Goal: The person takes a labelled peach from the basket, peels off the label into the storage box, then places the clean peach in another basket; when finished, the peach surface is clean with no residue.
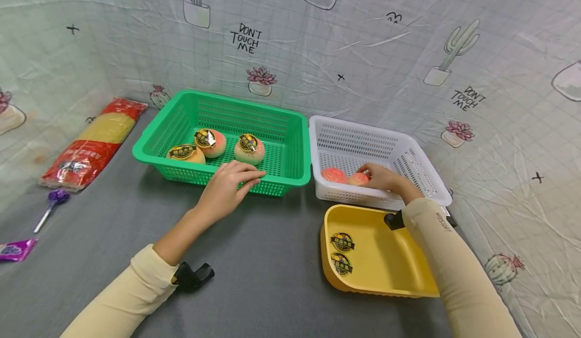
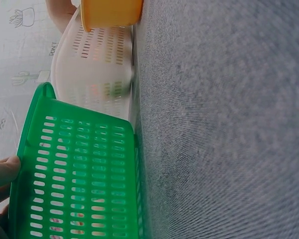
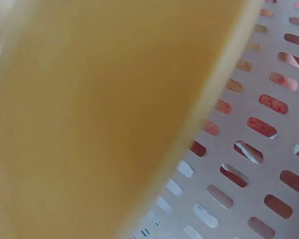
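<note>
My left hand (image 1: 229, 186) is at the front rim of the green basket (image 1: 297, 174), fingers extended and loosely together, nothing held. Three peaches lie in that basket: one (image 1: 218, 146) at the back, one (image 1: 250, 155) nearer the middle, one (image 1: 195, 155) at the left; each bears a black-and-gold sticker. Inside the white basket (image 1: 422, 176), my right hand (image 1: 381, 177) has its fingers curled on a peach (image 1: 357, 179). Beside it lies a redder peach (image 1: 333, 175). The right wrist view shows mostly a blurred yellow wall, with pinkish fruit behind the white slots.
A yellow tub (image 1: 372, 247) stands before the white basket, two black-and-gold stickers (image 1: 342, 242) on its inside left. At far left are a red-and-yellow packet (image 1: 95, 144), a purple lollipop (image 1: 56, 196) and a purple wrapper (image 1: 17, 250). Patterned cloth (image 1: 363, 60) hangs behind.
</note>
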Demonstrator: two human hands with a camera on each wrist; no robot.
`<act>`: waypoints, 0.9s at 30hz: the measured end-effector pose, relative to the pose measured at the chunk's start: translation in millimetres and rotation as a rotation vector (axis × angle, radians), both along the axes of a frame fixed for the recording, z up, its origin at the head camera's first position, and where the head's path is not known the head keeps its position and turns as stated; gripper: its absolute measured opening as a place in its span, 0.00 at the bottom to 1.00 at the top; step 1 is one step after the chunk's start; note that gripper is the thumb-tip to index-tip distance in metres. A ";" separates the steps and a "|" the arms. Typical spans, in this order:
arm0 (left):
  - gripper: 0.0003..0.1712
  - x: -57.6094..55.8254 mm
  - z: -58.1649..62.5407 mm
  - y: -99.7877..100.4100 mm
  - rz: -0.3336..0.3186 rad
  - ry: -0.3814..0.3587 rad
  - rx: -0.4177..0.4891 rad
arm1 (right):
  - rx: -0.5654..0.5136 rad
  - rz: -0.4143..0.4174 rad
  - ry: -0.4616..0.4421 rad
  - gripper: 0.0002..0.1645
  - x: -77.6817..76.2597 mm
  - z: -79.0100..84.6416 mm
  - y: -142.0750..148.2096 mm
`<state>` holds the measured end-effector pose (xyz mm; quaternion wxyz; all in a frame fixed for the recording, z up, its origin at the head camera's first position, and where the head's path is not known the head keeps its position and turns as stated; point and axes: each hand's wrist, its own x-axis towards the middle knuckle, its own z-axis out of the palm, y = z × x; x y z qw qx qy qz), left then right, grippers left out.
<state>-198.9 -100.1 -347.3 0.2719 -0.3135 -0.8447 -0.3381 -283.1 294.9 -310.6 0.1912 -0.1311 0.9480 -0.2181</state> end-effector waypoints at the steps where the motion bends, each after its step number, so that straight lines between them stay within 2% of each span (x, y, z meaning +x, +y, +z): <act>1: 0.13 0.0 -0.3 -0.1 0.001 -0.003 0.000 | -0.004 0.000 -0.006 0.30 -0.2 0.0 -0.1; 7: 0.13 0.7 -1.5 -1.1 -0.002 -0.016 0.002 | 0.008 -0.002 -0.044 0.36 0.4 5.2 -3.0; 10: 0.13 1.0 -1.3 -2.1 -0.001 -0.024 -0.006 | 0.024 -0.032 -0.046 0.42 1.5 14.4 -9.1; 12: 0.13 1.4 -0.3 -3.3 -0.005 -0.040 -0.014 | 0.031 -0.057 -0.011 0.46 2.0 23.3 -15.5; 15: 0.12 2.0 4.0 -7.4 -0.021 -0.094 -0.006 | -0.012 -0.165 0.123 0.45 3.2 37.2 -28.4; 18: 0.12 -0.3 11.3 -17.6 -0.021 -0.147 0.031 | -0.136 -0.267 0.363 0.38 5.8 47.9 -47.1; 20: 0.11 -3.3 17.6 -29.5 0.009 -0.164 0.075 | -0.240 -0.294 0.522 0.30 8.3 52.4 -63.3; 22: 0.11 -7.4 23.4 -45.0 0.071 -0.148 0.129 | -0.321 -0.279 0.640 0.25 10.8 54.7 -81.5; 24: 0.10 -10.7 29.2 -62.2 0.150 -0.137 0.182 | -0.374 -0.250 0.708 0.21 14.0 55.5 -100.3; 27: 0.11 -14.1 35.5 -87.8 0.280 -0.132 0.237 | -0.422 -0.199 0.728 0.19 19.8 53.9 -127.3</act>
